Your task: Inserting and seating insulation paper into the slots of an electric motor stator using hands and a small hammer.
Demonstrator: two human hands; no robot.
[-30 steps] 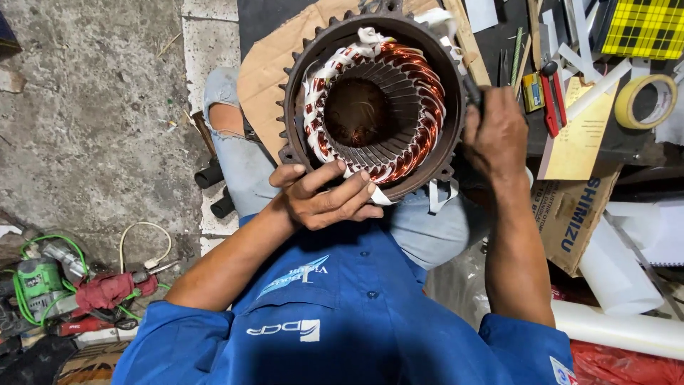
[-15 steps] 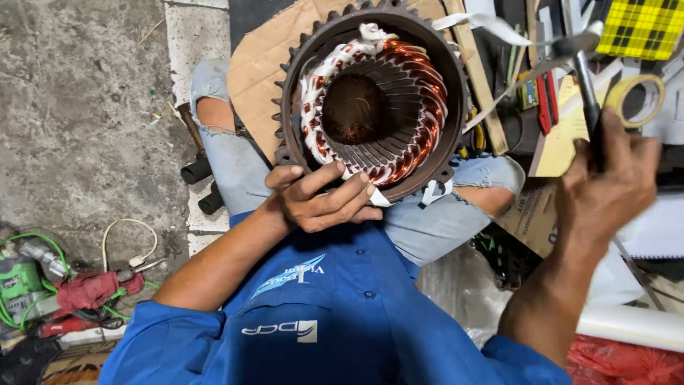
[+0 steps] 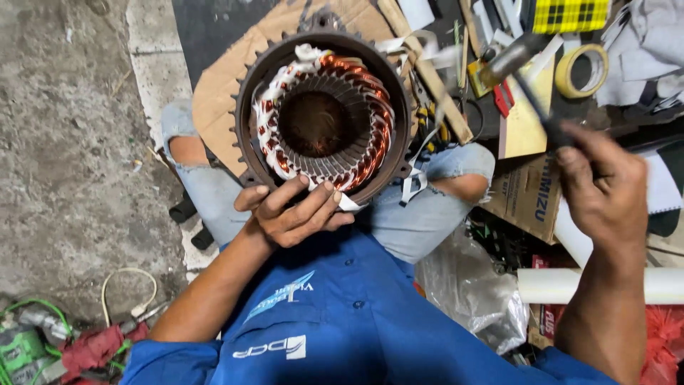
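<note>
The stator [image 3: 324, 117] stands on the lap, bore facing up, with the left hand [image 3: 292, 214] clasping its near rim, while the right hand [image 3: 602, 189], well right of the stator, is clenched on a blurred hammer [image 3: 524, 75] whose handle slants up-left toward it.

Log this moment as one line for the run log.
left hand: gripping lower rim of motor stator on lap | right hand: raised, holding hammer | copper windings: exposed | tape roll: beside

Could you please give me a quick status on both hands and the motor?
Left hand grips the motor rim. Right hand raised, holding a hammer. Copper windings exposed, nothing covering them.
</note>
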